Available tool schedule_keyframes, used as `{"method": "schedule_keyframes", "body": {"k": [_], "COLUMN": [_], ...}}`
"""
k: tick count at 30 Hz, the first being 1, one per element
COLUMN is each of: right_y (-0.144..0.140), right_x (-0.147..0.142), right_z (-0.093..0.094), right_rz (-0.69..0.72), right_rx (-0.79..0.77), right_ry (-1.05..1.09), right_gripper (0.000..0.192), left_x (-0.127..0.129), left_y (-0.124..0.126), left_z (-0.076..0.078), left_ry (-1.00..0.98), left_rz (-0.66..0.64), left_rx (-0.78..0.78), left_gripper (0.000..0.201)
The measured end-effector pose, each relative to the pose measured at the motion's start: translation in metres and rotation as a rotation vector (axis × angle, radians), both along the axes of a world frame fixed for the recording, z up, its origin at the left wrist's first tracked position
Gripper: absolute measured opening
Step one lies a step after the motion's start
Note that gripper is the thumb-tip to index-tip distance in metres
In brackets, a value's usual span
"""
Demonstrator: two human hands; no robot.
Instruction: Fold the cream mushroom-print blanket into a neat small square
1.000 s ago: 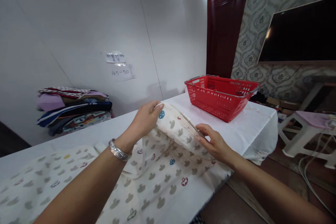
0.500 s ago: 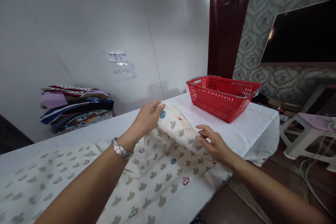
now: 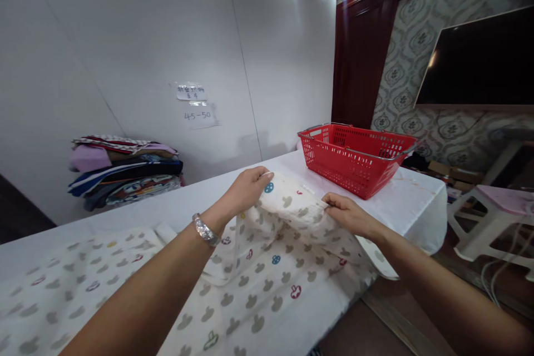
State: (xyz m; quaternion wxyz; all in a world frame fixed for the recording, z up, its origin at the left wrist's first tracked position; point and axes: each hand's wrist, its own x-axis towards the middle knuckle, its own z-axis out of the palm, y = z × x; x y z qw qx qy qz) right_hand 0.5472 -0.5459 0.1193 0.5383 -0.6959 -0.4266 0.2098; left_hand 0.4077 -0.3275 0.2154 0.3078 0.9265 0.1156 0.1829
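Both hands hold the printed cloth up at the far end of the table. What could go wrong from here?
1. The printed cloth already hangs over the near table edge by the right hand; more could slide off toward the floor.
2. The left hand pinches only a thin edge, so it may slip.
3. The red basket stands close behind; a wide swing might catch it.

Two hands, left (image 3: 247, 189) and right (image 3: 347, 213). One printed cloth (image 3: 258, 267), one red basket (image 3: 354, 157), one pile of folded clothes (image 3: 125, 173), two paper notes (image 3: 196, 104), one bracelet (image 3: 205, 229), one stool (image 3: 492, 217).
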Motion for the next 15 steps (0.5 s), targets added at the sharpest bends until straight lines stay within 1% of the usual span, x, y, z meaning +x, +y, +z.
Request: {"method": "schedule_keyframes", "body": {"k": [3, 5, 8, 12, 15], "right_y": [0.005, 0.007, 0.008, 0.009, 0.010], "right_x": [0.002, 0.002, 0.000, -0.003, 0.002], "right_z": [-0.002, -0.005, -0.011, -0.019, -0.023], "right_rz": [-0.060, -0.089, -0.066, -0.034, -0.034], "right_rx": [-0.001, 0.022, 0.079, 0.072, 0.060], "right_ry": [-0.014, 0.000, 0.020, 0.022, 0.006], "right_gripper": [0.010, 0.009, 0.008, 0.024, 0.032], "left_x": [0.003, 0.005, 0.008, 0.012, 0.014], "left_y": [-0.002, -0.001, 0.003, 0.010, 0.012], "left_z": [0.002, 0.000, -0.006, -0.016, -0.020], "left_ry": [0.010, 0.005, -0.003, -0.011, -0.004], "left_rz": [-0.023, -0.029, -0.014, -0.032, -0.044], "left_rx": [0.026, 0.054, 0.065, 0.027, -0.002], "left_gripper": [0.031, 0.031, 0.031, 0.030, 0.030]}}
